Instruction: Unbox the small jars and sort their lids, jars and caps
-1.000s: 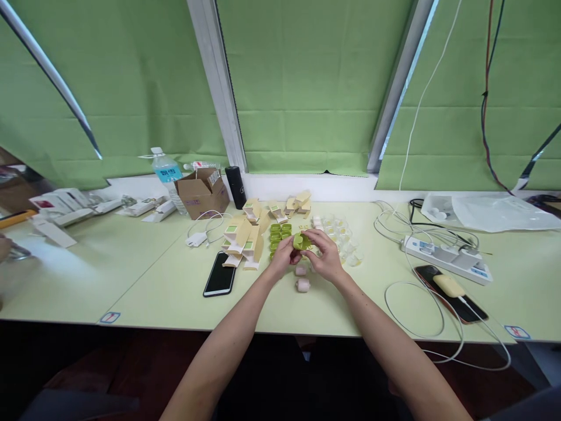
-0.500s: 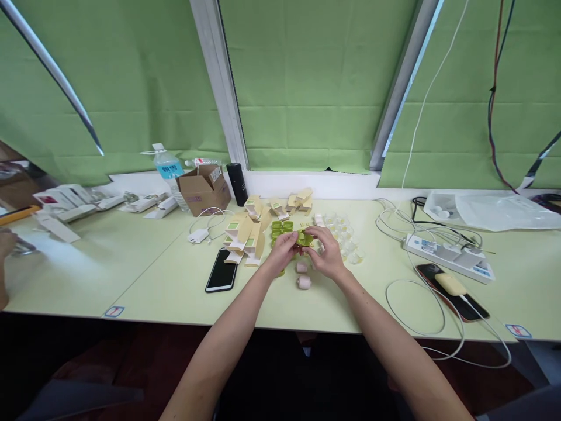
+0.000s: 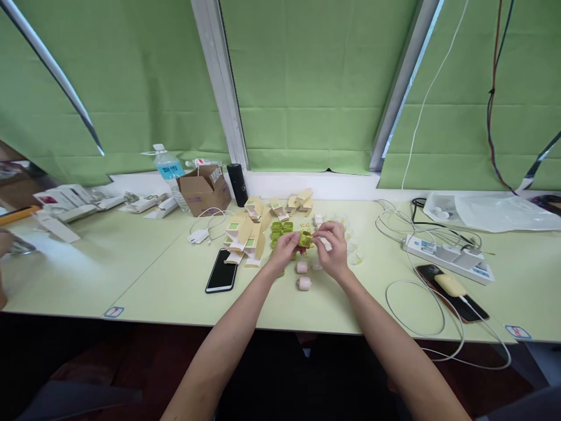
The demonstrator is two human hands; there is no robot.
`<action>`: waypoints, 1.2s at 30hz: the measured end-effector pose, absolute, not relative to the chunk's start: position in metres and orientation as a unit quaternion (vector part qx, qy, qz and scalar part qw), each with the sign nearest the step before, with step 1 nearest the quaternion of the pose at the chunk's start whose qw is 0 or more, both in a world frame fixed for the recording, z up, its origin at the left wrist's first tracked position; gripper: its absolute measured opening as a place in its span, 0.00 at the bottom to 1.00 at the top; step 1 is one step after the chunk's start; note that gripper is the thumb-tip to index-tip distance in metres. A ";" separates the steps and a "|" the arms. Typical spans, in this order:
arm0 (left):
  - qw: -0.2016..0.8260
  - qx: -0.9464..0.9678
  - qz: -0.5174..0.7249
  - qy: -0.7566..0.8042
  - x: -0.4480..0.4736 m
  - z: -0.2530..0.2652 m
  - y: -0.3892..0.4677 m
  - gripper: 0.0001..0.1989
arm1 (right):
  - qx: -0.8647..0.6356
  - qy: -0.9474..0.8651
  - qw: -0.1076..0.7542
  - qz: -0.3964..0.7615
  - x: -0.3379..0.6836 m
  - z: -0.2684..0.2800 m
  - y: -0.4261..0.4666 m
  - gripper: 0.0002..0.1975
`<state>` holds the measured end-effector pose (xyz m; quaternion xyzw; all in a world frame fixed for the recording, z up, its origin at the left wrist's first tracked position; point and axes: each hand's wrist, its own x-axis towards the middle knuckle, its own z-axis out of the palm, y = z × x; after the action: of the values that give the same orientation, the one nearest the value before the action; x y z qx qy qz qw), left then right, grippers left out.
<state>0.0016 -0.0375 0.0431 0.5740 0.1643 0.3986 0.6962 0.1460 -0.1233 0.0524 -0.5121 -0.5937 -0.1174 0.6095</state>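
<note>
My left hand (image 3: 283, 252) is closed on a small olive-green plastic cup-like part (image 3: 305, 238), held above the table. My right hand (image 3: 332, 248) pinches at the part's right edge; what lies between thumb and forefinger is too small to make out. Something dark red shows under the part. Behind my left hand stand rows of similar green cups (image 3: 281, 225). Tiny yellowish pieces (image 3: 305, 225) lie just beyond the hands. Two pale pink cylinders, a nearer one (image 3: 304, 283) and a farther one (image 3: 301, 267), rest below my hands. Clear plastic pieces (image 3: 354, 252) are partly hidden behind my right hand.
Opened small cartons (image 3: 245, 237) and a black phone (image 3: 221, 271) lie on the left. Farther back are a cardboard box (image 3: 204, 190), a bottle (image 3: 169, 169) and a black cylinder (image 3: 237, 184). A power strip (image 3: 449, 258), cables and another phone (image 3: 475, 307) occupy the right.
My right hand has shifted slightly right and turned, its fingers now pinched at the green part's edge instead of spread around it. My left hand still holds the part.
</note>
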 end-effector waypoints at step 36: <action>0.574 0.579 0.553 0.170 -0.011 0.052 -0.029 0.22 | -0.743 -0.485 0.424 -0.182 0.189 0.045 -0.118 0.11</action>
<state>-0.0108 -0.0289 0.0522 0.5787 0.1702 0.5534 0.5743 0.1887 -0.1182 0.0455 -0.7429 -0.4848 -0.1817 0.4244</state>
